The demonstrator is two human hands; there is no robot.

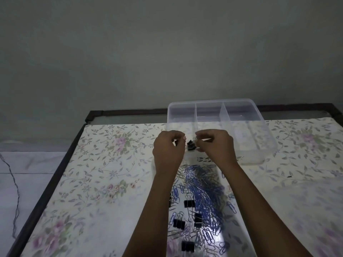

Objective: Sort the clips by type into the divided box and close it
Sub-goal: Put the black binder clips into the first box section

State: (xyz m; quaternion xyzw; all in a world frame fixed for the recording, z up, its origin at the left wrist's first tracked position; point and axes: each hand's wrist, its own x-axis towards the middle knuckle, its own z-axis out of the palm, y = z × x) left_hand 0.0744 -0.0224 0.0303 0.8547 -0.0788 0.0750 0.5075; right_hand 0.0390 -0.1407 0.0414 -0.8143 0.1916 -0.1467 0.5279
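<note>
A clear divided box (267,134) with three compartments stands at the far middle of the table. My right hand (215,147) pinches a small black binder clip (190,145) just above the box's near left part. My left hand (168,149) hovers close beside the clip with its fingers curled; whether it touches the clip is unclear. Nearer to me lies a pile of blue and silver paper clips (202,191). Several black binder clips lie in it, such as one (189,203) and another (179,223). My forearms cover parts of the pile.
A floral cloth (104,164) covers the dark-framed table (55,173), which stands against a plain wall. A thin cable (13,175) runs over the floor at left. A small dark speck (289,176) lies on the cloth at right.
</note>
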